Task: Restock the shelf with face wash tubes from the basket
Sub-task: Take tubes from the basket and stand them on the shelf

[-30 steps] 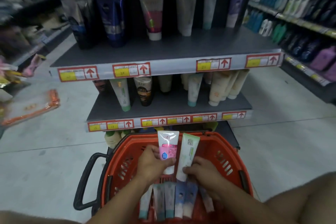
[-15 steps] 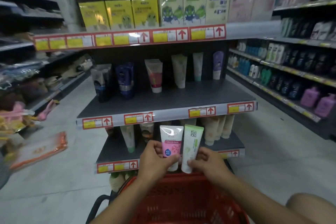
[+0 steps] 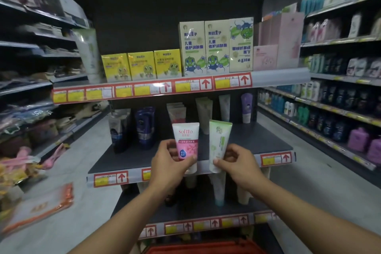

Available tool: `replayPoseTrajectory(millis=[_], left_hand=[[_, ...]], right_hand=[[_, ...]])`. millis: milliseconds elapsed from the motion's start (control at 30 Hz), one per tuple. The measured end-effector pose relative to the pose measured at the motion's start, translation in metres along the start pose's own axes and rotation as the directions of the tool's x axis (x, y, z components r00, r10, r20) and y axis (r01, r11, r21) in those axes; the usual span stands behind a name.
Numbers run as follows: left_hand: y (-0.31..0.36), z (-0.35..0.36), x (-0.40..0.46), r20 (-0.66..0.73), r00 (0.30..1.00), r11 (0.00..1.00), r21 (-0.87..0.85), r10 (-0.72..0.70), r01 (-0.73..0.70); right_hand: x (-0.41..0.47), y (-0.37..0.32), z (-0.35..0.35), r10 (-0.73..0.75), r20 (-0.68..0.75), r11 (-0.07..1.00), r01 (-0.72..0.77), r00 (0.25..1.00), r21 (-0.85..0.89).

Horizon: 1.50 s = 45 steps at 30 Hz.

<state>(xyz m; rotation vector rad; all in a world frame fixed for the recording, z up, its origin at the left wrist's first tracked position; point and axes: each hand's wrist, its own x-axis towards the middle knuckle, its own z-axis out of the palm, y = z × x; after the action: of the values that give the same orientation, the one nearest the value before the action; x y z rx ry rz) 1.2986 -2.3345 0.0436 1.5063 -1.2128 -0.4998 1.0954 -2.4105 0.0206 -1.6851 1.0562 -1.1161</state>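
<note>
My left hand (image 3: 169, 166) grips a pink and white face wash tube (image 3: 186, 140), held upright with its cap down. My right hand (image 3: 239, 163) holds a green and white face wash tube (image 3: 219, 142) the same way, just to the right of the pink one. Both tubes hover in front of the middle shelf (image 3: 257, 142), level with its front edge. Several tubes stand at the back of that shelf, among them a pink tube (image 3: 176, 112) and a cream tube (image 3: 204, 112). Only the rim of the red basket (image 3: 204, 248) shows, at the bottom edge.
Yellow and green boxes (image 3: 168, 63) fill the top shelf. Dark blue tubes (image 3: 145, 127) stand at the middle shelf's left. More tubes stand on the lower shelf (image 3: 195, 210). Stocked aisle shelves run along the left and right (image 3: 340, 113).
Both hands lifted the two tubes out of the basket and up to the middle shelf. The view tilted upward, so the basket dropped nearly out of sight.
</note>
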Motion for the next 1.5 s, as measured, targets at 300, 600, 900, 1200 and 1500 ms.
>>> replayPoseTrajectory(millis=[300,600,900,1200,1500], left_hand=[[-0.014,0.004,0.064,-0.075,0.996,0.992,0.123,0.046,-0.036],[-0.048,0.016,0.111,-0.091,0.996,0.983,0.182,-0.011,0.027],[-0.055,0.027,0.153,-0.056,0.997,0.977,0.206,-0.044,0.055],[-0.067,0.037,0.165,-0.158,0.986,0.99,0.125,-0.042,0.063],[-0.078,0.04,0.168,-0.21,0.975,0.994,0.069,-0.072,0.088]], right_hand=[[0.067,0.009,0.009,-0.06,-0.126,0.973,0.03,0.99,-0.229],[0.112,0.035,0.021,-0.093,-0.19,0.912,0.007,0.977,-0.411],[0.169,0.042,0.03,-0.081,-0.152,0.846,-0.013,0.985,-0.533],[0.195,0.049,0.036,-0.126,-0.104,0.825,0.046,0.987,-0.563],[0.199,0.066,0.038,-0.179,-0.113,0.798,0.077,0.977,-0.598]])
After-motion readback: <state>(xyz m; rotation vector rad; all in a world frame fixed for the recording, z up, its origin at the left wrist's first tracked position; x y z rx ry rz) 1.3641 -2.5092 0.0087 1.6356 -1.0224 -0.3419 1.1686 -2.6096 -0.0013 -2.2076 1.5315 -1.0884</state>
